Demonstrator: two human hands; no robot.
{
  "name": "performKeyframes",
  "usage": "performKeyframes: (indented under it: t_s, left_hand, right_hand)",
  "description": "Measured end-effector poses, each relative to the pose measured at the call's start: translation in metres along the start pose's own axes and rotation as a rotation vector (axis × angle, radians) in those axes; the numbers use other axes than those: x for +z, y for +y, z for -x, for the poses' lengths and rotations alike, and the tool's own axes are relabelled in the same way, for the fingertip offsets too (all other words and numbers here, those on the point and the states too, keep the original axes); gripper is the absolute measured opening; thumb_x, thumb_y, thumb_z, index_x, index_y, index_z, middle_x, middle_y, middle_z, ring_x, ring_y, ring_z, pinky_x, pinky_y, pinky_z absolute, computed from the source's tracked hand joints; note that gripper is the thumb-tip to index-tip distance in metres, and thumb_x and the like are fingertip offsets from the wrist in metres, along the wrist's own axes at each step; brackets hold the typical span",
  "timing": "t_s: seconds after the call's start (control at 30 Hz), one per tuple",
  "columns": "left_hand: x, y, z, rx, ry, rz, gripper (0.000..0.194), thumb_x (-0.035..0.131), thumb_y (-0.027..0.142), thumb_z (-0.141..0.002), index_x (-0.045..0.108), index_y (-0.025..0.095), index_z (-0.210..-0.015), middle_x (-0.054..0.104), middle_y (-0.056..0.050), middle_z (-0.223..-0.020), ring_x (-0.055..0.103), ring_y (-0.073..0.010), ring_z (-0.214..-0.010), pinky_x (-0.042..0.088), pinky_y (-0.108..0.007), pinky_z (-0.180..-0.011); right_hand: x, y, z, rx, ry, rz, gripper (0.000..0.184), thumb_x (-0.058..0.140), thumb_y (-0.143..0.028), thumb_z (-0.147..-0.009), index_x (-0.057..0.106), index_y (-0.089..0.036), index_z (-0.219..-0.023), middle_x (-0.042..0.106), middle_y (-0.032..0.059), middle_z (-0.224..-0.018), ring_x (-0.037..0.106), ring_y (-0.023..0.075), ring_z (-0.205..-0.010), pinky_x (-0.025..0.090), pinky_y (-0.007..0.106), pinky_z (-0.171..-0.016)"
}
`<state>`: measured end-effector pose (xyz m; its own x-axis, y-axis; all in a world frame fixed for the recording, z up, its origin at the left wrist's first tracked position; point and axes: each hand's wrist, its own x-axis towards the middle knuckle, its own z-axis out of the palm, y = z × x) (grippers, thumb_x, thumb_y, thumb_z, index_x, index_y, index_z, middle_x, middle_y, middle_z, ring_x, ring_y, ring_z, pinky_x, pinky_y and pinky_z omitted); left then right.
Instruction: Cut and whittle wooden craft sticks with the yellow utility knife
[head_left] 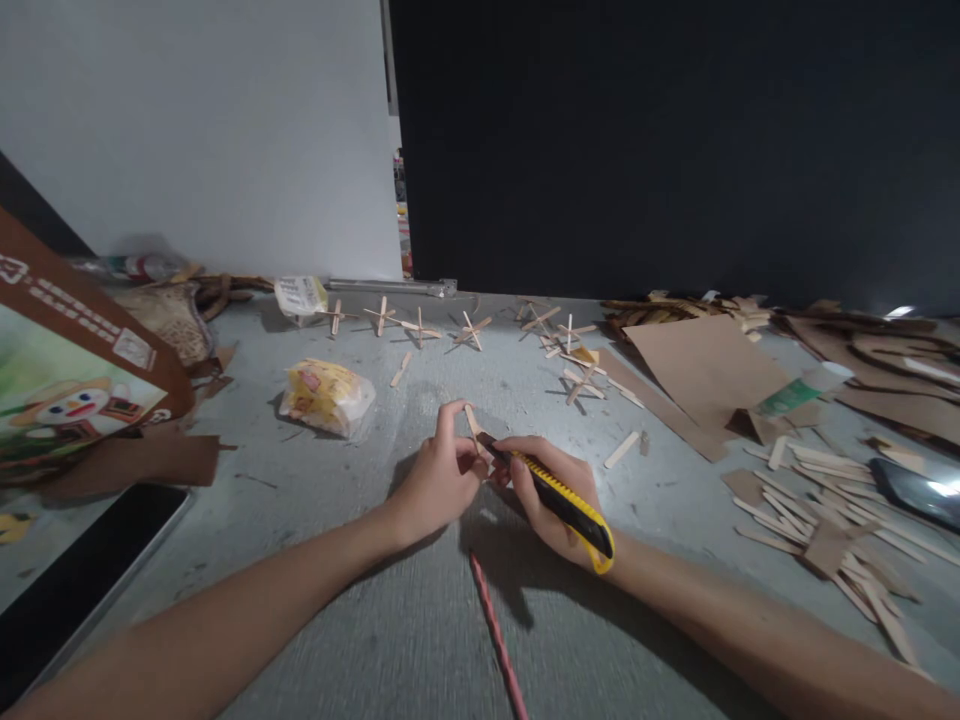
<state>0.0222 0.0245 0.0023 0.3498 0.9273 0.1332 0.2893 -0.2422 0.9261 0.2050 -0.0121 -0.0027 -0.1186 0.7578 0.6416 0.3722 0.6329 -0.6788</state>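
Observation:
My left hand (442, 470) pinches a short wooden stick (472, 420), which stands up between its fingers at the middle of the table. In my right hand (551, 495) is a yellow and black utility knife (566, 500), its tip pointing up and left against the stick. Whether the blade cuts into the wood is too small to tell. A thin pink rod (495, 630) lies on the table below both hands. Beyond them stand several crossed-stick pieces (471, 332) in a row, and one more (581, 382) sits nearer on the right.
On the left are a yellow snack packet (326, 398), a dark phone-like device (82, 580) and a printed paper bag (75, 370). Loose wooden sticks (832, 490), cardboard (697, 370), a green-labelled tube (806, 388) and another phone (919, 490) lie at the right. Panels (675, 140) rise behind.

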Motion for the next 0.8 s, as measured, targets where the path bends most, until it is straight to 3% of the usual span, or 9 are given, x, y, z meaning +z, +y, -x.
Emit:
performKeyframes:
  t_s: [0.13, 0.3, 0.4, 0.5, 0.63, 0.8]
  left_hand:
    - [0.0002, -0.0001, 0.0006, -0.011, 0.021, 0.017, 0.061, 0.063, 0.011, -0.089, 0.035, 0.024, -0.142, 0.077, 0.004, -0.081, 0.072, -0.0174, -0.074, 0.051, -0.031, -0.076]
    - [0.0003, 0.0001, 0.0014, -0.005, 0.053, 0.017, 0.059, 0.064, 0.012, -0.089, 0.037, 0.025, -0.14, 0.076, 0.005, -0.078, 0.072, -0.0178, -0.073, 0.049, -0.029, -0.072]
    - [-0.0001, -0.0031, -0.0016, -0.032, 0.032, 0.085, 0.059, 0.064, 0.017, -0.093, 0.035, 0.024, -0.144, 0.076, 0.005, -0.078, 0.07, -0.0164, -0.068, 0.049, -0.028, -0.069]
    - [-0.001, -0.0068, -0.0062, -0.107, 0.037, 0.213, 0.06, 0.064, 0.02, -0.093, 0.033, 0.025, -0.145, 0.074, 0.006, -0.078, 0.065, -0.0139, -0.061, 0.048, -0.026, -0.064]
    - [-0.002, -0.0055, -0.0071, -0.074, 0.017, 0.302, 0.061, 0.066, 0.022, -0.093, 0.035, 0.025, -0.146, 0.069, 0.008, -0.073, 0.064, -0.0133, -0.062, 0.048, -0.025, -0.065]
    - [-0.0015, -0.0021, -0.0036, -0.049, 0.009, 0.288, 0.064, 0.065, 0.022, -0.095, 0.034, 0.022, -0.151, 0.071, 0.006, -0.076, 0.064, -0.0134, -0.064, 0.05, -0.026, -0.069]
  right_hand:
    - [0.0005, -0.0006, -0.0012, 0.037, 0.002, -0.002, 0.02, 0.055, -0.036, -0.113, 0.071, -0.024, -0.113, 0.081, 0.003, -0.081, 0.079, 0.016, -0.067, 0.064, 0.025, -0.065]
    - [-0.0012, -0.0021, -0.0012, -0.023, -0.044, 0.004, 0.019, 0.055, -0.033, -0.113, 0.071, -0.024, -0.119, 0.083, 0.0065, -0.096, 0.081, 0.0171, -0.077, 0.066, 0.029, -0.074]
    - [-0.005, -0.0046, -0.0007, -0.006, -0.018, -0.045, 0.018, 0.054, -0.032, -0.113, 0.07, -0.024, -0.118, 0.081, 0.0039, -0.087, 0.08, 0.0166, -0.073, 0.066, 0.028, -0.071]
    - [-0.0072, -0.0052, 0.0003, -0.065, -0.035, -0.062, 0.017, 0.054, -0.028, -0.112, 0.068, -0.024, -0.12, 0.081, 0.0028, -0.086, 0.079, 0.0156, -0.071, 0.065, 0.026, -0.068]
    - [-0.006, -0.0029, -0.0002, -0.183, -0.04, 0.028, 0.021, 0.054, -0.018, -0.108, 0.066, -0.026, -0.123, 0.081, 0.0049, -0.097, 0.08, 0.0166, -0.08, 0.066, 0.029, -0.076]
    - [-0.0061, -0.001, -0.0036, -0.147, -0.064, 0.079, 0.024, 0.055, -0.013, -0.106, 0.065, -0.027, -0.123, 0.081, 0.0055, -0.1, 0.08, 0.0166, -0.083, 0.065, 0.029, -0.079]
